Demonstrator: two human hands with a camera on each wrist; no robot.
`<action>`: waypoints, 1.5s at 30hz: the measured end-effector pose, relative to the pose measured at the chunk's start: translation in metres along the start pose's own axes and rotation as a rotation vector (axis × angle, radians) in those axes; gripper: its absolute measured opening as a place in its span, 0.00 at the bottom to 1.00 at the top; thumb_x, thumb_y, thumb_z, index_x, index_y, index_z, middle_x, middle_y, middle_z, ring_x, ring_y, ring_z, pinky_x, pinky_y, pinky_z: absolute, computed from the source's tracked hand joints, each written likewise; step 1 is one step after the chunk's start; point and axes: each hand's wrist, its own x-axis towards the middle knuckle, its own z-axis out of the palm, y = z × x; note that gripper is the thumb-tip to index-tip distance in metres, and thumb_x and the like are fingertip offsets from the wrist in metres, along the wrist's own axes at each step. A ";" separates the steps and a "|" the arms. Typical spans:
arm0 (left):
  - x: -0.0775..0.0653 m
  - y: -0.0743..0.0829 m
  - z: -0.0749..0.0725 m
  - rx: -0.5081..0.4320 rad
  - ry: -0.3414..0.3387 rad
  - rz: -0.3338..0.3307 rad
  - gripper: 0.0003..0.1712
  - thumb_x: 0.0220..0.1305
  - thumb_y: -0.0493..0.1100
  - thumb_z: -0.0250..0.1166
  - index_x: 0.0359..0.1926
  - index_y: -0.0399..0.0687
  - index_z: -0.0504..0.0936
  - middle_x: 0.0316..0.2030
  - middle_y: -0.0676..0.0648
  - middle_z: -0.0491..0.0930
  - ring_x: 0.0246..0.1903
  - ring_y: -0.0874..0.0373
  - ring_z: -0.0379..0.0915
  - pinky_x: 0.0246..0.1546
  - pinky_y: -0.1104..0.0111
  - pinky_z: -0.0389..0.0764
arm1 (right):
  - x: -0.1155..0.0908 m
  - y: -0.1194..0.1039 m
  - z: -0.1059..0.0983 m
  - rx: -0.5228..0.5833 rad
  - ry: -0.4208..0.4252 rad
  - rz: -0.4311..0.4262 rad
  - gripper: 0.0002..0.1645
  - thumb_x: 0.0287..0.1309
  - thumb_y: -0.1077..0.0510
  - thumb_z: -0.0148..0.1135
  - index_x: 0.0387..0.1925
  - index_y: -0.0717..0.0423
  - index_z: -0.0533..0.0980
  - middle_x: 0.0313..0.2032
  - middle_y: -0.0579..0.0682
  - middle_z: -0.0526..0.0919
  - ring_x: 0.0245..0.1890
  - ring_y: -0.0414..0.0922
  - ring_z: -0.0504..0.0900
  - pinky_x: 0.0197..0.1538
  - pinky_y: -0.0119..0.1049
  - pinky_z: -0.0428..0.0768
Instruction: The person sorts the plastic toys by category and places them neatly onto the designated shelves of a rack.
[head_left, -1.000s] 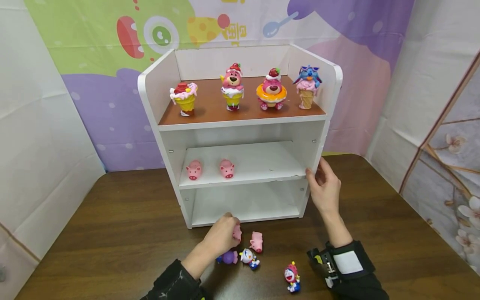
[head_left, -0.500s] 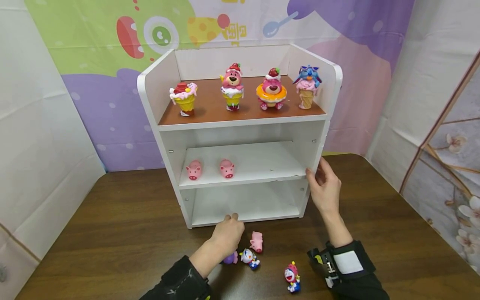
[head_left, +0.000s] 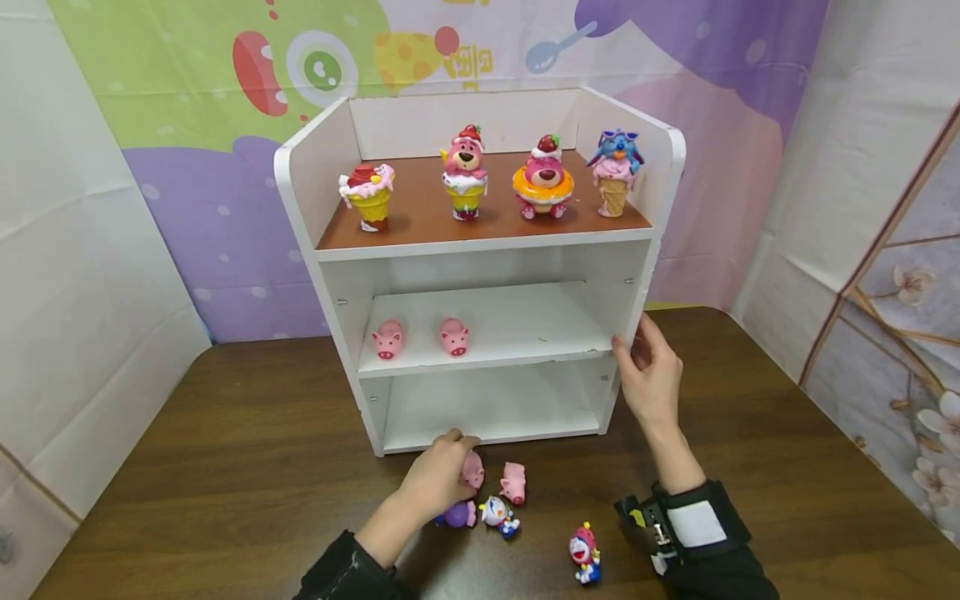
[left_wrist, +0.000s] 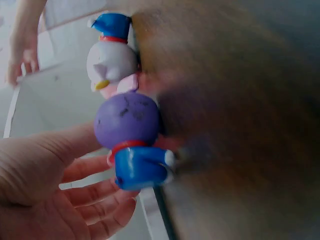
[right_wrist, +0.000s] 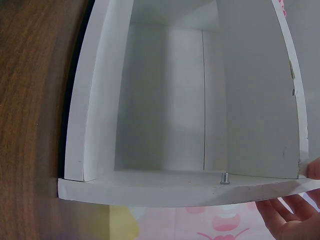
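In the head view my left hand (head_left: 437,477) is low in front of the shelf, its thumb and fingers around a pink toy pig (head_left: 472,470). The left wrist view shows its fingers bent behind a purple-headed figurine (left_wrist: 127,120) in blue, which hides the pig there. Close by lie a white-headed figurine (head_left: 498,517) and another pink toy pig (head_left: 513,483). My right hand (head_left: 651,379) grips the right side panel of the white shelf unit (head_left: 480,362), thumb at the front edge and fingers on the outer face.
Two pink pigs (head_left: 453,337) stand on the left of the middle shelf. Several ice-cream figurines (head_left: 465,179) line the brown top shelf. A pink-hooded figurine (head_left: 583,553) lies farther right on the wooden table (head_left: 247,483). A printed cloth hangs behind.
My left hand moved slightly right, covering the pig and part of the purple figurine, then back left, so both show again. The right hand stays on the side panel.
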 end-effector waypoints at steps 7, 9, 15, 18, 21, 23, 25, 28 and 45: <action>-0.006 -0.013 -0.001 -0.245 0.114 -0.069 0.30 0.34 0.34 0.73 0.43 0.28 0.75 0.38 0.37 0.76 0.35 0.46 0.74 0.38 0.60 0.75 | 0.001 0.000 -0.001 0.003 0.008 -0.001 0.23 0.49 0.77 0.52 0.51 0.73 0.68 0.40 0.71 0.75 0.37 0.58 0.76 0.39 0.21 0.74; -0.007 -0.014 -0.001 -0.290 0.124 -0.086 0.29 0.35 0.35 0.73 0.43 0.29 0.75 0.38 0.38 0.77 0.33 0.47 0.74 0.35 0.62 0.75 | 0.001 0.000 -0.002 0.002 0.012 0.003 0.23 0.49 0.77 0.52 0.50 0.73 0.68 0.40 0.70 0.75 0.38 0.57 0.76 0.40 0.22 0.74; -0.008 -0.012 0.001 -0.348 0.086 -0.106 0.27 0.36 0.35 0.73 0.41 0.30 0.76 0.37 0.39 0.78 0.32 0.49 0.73 0.34 0.65 0.75 | 0.001 0.001 -0.002 -0.010 0.018 0.009 0.23 0.49 0.77 0.53 0.51 0.73 0.69 0.40 0.70 0.76 0.37 0.54 0.76 0.39 0.23 0.75; -0.007 -0.012 0.002 -0.348 0.072 -0.102 0.26 0.36 0.34 0.73 0.41 0.30 0.77 0.36 0.39 0.78 0.31 0.50 0.74 0.33 0.66 0.75 | 0.000 0.000 -0.002 -0.017 0.020 0.012 0.23 0.49 0.77 0.53 0.51 0.73 0.69 0.39 0.69 0.76 0.36 0.53 0.76 0.39 0.23 0.75; -0.005 -0.011 0.003 -0.350 0.058 -0.095 0.24 0.37 0.33 0.72 0.40 0.30 0.77 0.36 0.39 0.79 0.31 0.51 0.75 0.32 0.67 0.75 | 0.000 0.000 -0.001 -0.012 0.016 0.015 0.23 0.49 0.77 0.53 0.51 0.73 0.68 0.39 0.70 0.76 0.37 0.55 0.76 0.39 0.23 0.75; -0.005 -0.011 0.003 -0.350 0.051 -0.092 0.23 0.37 0.32 0.71 0.39 0.31 0.78 0.36 0.40 0.79 0.30 0.51 0.75 0.31 0.68 0.75 | 0.001 0.000 -0.001 -0.003 0.011 0.014 0.23 0.49 0.77 0.53 0.51 0.73 0.68 0.39 0.70 0.76 0.37 0.57 0.76 0.39 0.22 0.74; -0.005 -0.010 0.003 -0.351 0.047 -0.089 0.21 0.37 0.31 0.70 0.39 0.31 0.78 0.35 0.40 0.79 0.30 0.52 0.75 0.31 0.68 0.75 | 0.001 0.000 -0.001 0.006 0.007 0.014 0.23 0.49 0.77 0.53 0.51 0.74 0.68 0.40 0.71 0.75 0.38 0.58 0.76 0.40 0.22 0.74; -0.004 -0.010 0.003 -0.359 0.044 -0.083 0.19 0.37 0.30 0.70 0.37 0.32 0.79 0.33 0.40 0.79 0.29 0.52 0.75 0.30 0.67 0.76 | 0.000 0.000 -0.001 0.009 0.006 0.015 0.23 0.49 0.77 0.53 0.51 0.73 0.68 0.40 0.71 0.75 0.38 0.59 0.76 0.40 0.22 0.74; 0.002 0.002 -0.016 -0.398 0.047 -0.059 0.17 0.39 0.30 0.69 0.36 0.32 0.80 0.32 0.41 0.80 0.28 0.53 0.76 0.29 0.65 0.78 | 0.000 0.000 0.000 -0.004 0.005 0.012 0.23 0.49 0.76 0.53 0.51 0.73 0.68 0.39 0.70 0.76 0.37 0.57 0.76 0.39 0.21 0.74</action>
